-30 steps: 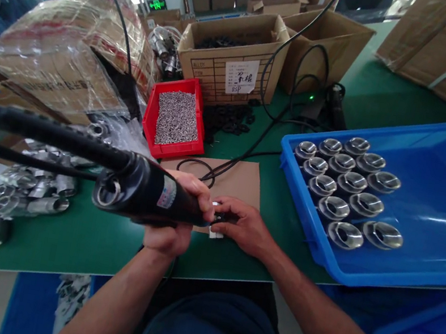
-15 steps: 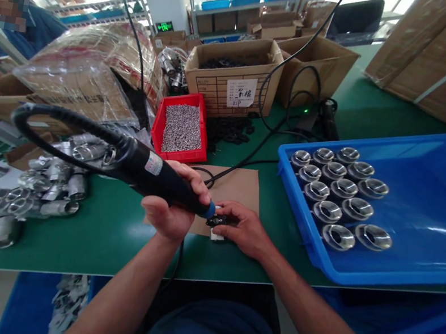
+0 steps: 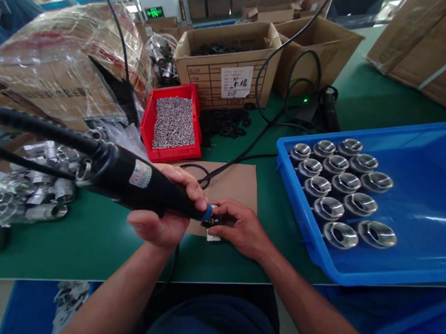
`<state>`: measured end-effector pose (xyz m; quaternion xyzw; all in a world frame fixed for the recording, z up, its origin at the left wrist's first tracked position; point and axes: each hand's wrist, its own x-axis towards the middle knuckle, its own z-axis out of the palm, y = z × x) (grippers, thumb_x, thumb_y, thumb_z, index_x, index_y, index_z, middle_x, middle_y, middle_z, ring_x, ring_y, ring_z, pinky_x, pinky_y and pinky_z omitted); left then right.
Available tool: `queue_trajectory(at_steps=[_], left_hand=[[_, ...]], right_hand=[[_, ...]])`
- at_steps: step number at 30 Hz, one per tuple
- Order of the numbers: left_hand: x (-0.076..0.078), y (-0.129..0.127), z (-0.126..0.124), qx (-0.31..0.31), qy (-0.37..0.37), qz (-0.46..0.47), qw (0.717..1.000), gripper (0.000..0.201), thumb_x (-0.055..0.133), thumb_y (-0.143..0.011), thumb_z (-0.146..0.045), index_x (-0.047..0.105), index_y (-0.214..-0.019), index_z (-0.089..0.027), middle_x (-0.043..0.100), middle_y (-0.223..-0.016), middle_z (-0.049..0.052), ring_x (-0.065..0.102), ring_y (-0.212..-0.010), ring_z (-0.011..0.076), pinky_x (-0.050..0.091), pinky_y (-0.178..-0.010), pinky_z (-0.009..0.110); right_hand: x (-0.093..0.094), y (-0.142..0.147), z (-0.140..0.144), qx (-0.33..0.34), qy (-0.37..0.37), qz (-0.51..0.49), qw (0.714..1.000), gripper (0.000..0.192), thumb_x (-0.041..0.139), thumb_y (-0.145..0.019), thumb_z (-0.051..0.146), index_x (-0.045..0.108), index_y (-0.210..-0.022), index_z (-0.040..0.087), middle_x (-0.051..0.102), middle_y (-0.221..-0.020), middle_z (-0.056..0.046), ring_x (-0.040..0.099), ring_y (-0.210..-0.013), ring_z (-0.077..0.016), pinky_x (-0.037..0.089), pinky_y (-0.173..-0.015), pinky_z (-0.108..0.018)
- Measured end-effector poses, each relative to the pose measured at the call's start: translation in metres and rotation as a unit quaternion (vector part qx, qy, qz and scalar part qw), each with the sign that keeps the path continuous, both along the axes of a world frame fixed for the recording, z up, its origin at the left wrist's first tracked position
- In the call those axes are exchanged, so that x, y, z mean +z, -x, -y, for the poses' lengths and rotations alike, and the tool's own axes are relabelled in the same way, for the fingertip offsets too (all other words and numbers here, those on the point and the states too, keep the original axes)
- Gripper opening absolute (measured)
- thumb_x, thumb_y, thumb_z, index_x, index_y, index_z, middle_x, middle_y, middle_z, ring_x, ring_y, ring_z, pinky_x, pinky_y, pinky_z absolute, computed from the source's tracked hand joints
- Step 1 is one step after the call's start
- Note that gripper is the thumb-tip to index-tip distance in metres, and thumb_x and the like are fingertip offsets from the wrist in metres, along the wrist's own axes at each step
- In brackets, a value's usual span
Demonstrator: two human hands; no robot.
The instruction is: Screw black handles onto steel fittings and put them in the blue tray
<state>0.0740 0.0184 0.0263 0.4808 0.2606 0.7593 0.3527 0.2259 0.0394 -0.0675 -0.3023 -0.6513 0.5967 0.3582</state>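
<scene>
A black electric screwdriver (image 3: 118, 174) lies tilted in my left hand (image 3: 168, 220), its blue-collared tip pointing down to the right. My fingers wrap round its body, with the thumb sticking out to the left. At that tip my right hand (image 3: 244, 231) pinches a small black part (image 3: 212, 222) between thumb and fingers. A bit of something white (image 3: 212, 238) shows just below the part. Both hands are above a flat brown cardboard sheet (image 3: 241, 184) on the green table (image 3: 105, 250). The exact contact between tip and part is too small to make out.
A red bin (image 3: 149, 119) of small metal pieces stands behind my hands. Metal fittings (image 3: 48, 176) are heaped at left. A blue tray (image 3: 432, 227) at right holds several metal fittings. Cardboard boxes (image 3: 204, 77) and cables (image 3: 247, 148) are farther back. Someone in blue (image 3: 17, 10) is at far left.
The view has shifted slightly, so most things at left appear farther left. The screwdriver's rear end has swung left and a little lower in view. Both hands keep their hold.
</scene>
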Motion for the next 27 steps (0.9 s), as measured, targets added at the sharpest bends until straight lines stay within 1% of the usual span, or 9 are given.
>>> queue_trajectory(at_steps=[5, 10, 13, 16, 19, 21, 23, 27], left_hand=[[-0.001, -0.001, -0.002, 0.008, 0.013, -0.018, 1.000, 0.063, 0.054, -0.074, -0.080, 0.059, -0.089, -0.019, 0.056, -0.067, 0.001, 0.058, -0.048, 0.0164, 0.050, -0.044, 0.030], [-0.003, -0.006, -0.004, 0.021, -0.022, -0.048, 0.998, 0.063, 0.053, -0.076, -0.078, 0.059, -0.092, -0.018, 0.055, -0.066, 0.001, 0.055, -0.045, 0.0162, 0.047, -0.039, 0.030], [-0.004, -0.008, -0.002, 0.033, -0.017, -0.053, 0.998, 0.059, 0.058, -0.074, -0.076, 0.060, -0.090, -0.019, 0.055, -0.064, 0.000, 0.055, -0.045, 0.0160, 0.048, -0.040, 0.030], [-0.007, -0.010, -0.001, 0.032, -0.003, -0.045, 0.998, 0.054, 0.064, -0.072, -0.071, 0.059, -0.089, -0.020, 0.055, -0.064, 0.000, 0.057, -0.047, 0.0172, 0.049, -0.042, 0.030], [-0.008, -0.011, -0.004, 0.038, -0.008, -0.029, 0.999, 0.057, 0.061, -0.073, -0.074, 0.059, -0.089, -0.020, 0.054, -0.065, 0.001, 0.055, -0.045, 0.0167, 0.047, -0.040, 0.030], [-0.005, -0.011, -0.006, 0.035, -0.007, -0.021, 0.999, 0.059, 0.057, -0.075, -0.076, 0.060, -0.089, -0.019, 0.054, -0.064, 0.001, 0.054, -0.043, 0.0151, 0.045, -0.039, 0.028], [0.001, -0.011, -0.005, 0.027, 0.002, -0.015, 1.000, 0.059, 0.056, -0.075, -0.077, 0.060, -0.088, -0.019, 0.053, -0.064, 0.001, 0.053, -0.043, 0.0146, 0.043, -0.038, 0.027], [0.015, -0.012, 0.002, 0.028, 0.011, -0.001, 1.000, 0.068, 0.051, -0.071, -0.085, 0.059, -0.087, -0.019, 0.053, -0.064, 0.001, 0.054, -0.045, 0.0156, 0.045, -0.041, 0.029]], right_hand=[[0.000, -0.001, -0.001, 0.002, 0.007, 0.003, 1.000, 0.029, 0.083, -0.071, 0.024, 0.072, -0.098, 0.024, 0.065, -0.120, -0.006, 0.063, -0.111, -0.0243, 0.050, -0.097, -0.040], [0.001, 0.000, -0.001, -0.006, 0.012, 0.007, 1.000, 0.030, 0.084, -0.069, 0.024, 0.073, -0.096, 0.023, 0.066, -0.117, -0.005, 0.063, -0.110, -0.0240, 0.049, -0.098, -0.038], [0.002, 0.001, -0.002, -0.009, 0.011, 0.012, 1.000, 0.029, 0.085, -0.068, 0.023, 0.073, -0.094, 0.023, 0.067, -0.114, -0.005, 0.064, -0.107, -0.0235, 0.049, -0.096, -0.038], [0.003, 0.001, -0.003, 0.001, 0.012, 0.007, 1.000, 0.028, 0.085, -0.068, 0.025, 0.073, -0.093, 0.023, 0.067, -0.113, -0.005, 0.064, -0.106, -0.0237, 0.051, -0.093, -0.037], [0.003, 0.000, -0.004, 0.006, 0.009, 0.005, 1.000, 0.029, 0.084, -0.068, 0.027, 0.073, -0.094, 0.023, 0.067, -0.113, -0.005, 0.065, -0.104, -0.0237, 0.052, -0.091, -0.037], [0.002, 0.000, -0.003, 0.003, 0.005, 0.003, 1.000, 0.030, 0.084, -0.068, 0.026, 0.073, -0.096, 0.023, 0.067, -0.114, -0.005, 0.065, -0.105, -0.0239, 0.052, -0.092, -0.038], [0.001, 0.000, -0.002, -0.004, 0.001, 0.002, 1.000, 0.031, 0.084, -0.068, 0.026, 0.073, -0.096, 0.023, 0.067, -0.115, -0.006, 0.065, -0.106, -0.0243, 0.051, -0.093, -0.039], [0.000, 0.001, -0.001, -0.005, -0.002, -0.005, 1.000, 0.030, 0.084, -0.068, 0.026, 0.073, -0.095, 0.023, 0.068, -0.114, -0.006, 0.065, -0.107, -0.0245, 0.051, -0.094, -0.039]])
